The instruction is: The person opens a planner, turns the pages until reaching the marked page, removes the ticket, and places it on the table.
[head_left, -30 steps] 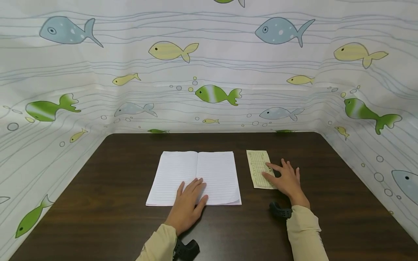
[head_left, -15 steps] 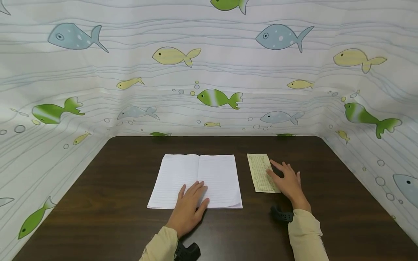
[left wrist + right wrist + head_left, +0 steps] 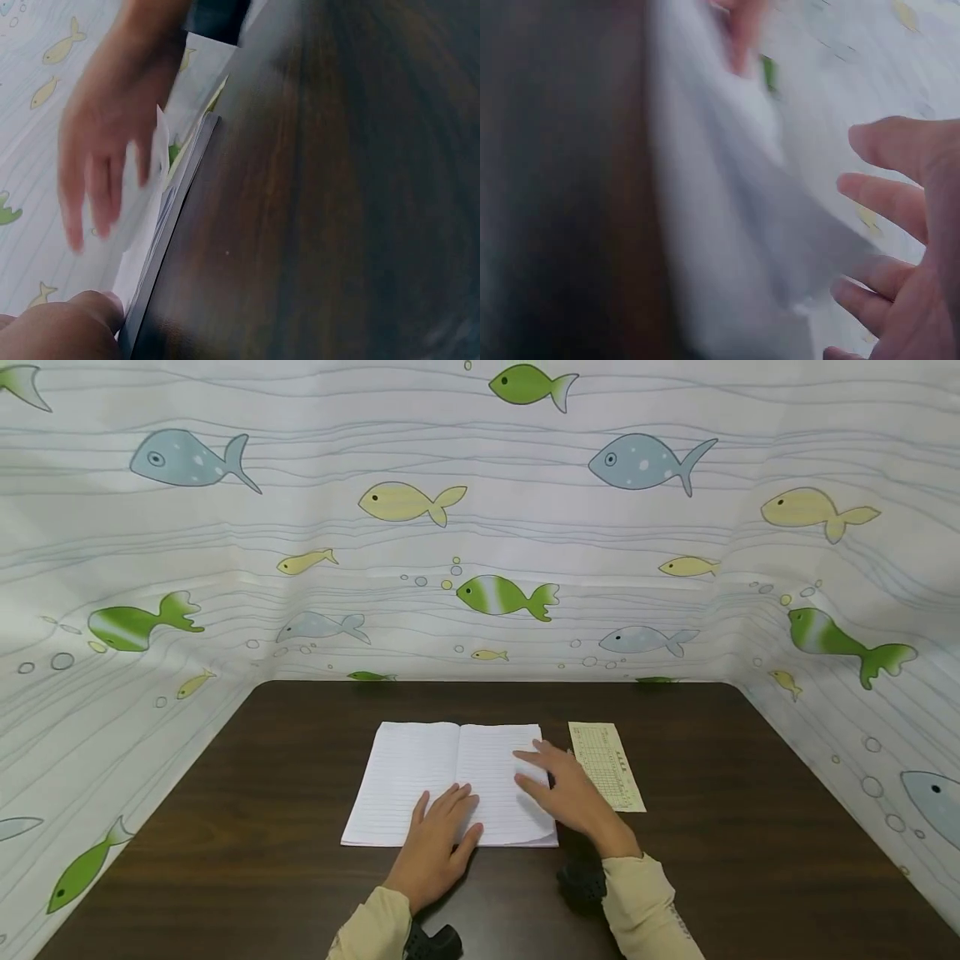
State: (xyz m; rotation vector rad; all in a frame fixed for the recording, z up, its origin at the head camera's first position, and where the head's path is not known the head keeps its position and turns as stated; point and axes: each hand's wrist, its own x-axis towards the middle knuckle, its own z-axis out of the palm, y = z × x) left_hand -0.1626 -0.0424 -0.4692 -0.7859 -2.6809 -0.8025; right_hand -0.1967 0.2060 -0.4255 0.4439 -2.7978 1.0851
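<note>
An open lined notebook [image 3: 408,760] lies on the dark wooden table. My left hand [image 3: 438,852] rests on its lower middle, near the fold, fingers extended; in the left wrist view its thumb [image 3: 94,307] lies at the page edge. Above the right page's outer edge is my right hand [image 3: 573,789], fingers apart and slightly bent, with nothing seen between them. A page corner [image 3: 840,240] stands lifted close to the right hand's fingers in the right wrist view. Just right of the notebook, a yellow printed slip of paper [image 3: 617,768] lies flat, partly covered by the right hand.
The dark tabletop [image 3: 225,827] extends around the papers. A white curtain-like sheet [image 3: 405,427] printed with fish rises behind the table and along both sides. Black devices [image 3: 581,885] are strapped at both wrists.
My right hand has left the yellow slip and moved left over the notebook's right page. My left hand keeps its place on the notebook. The head view has tilted up slightly.
</note>
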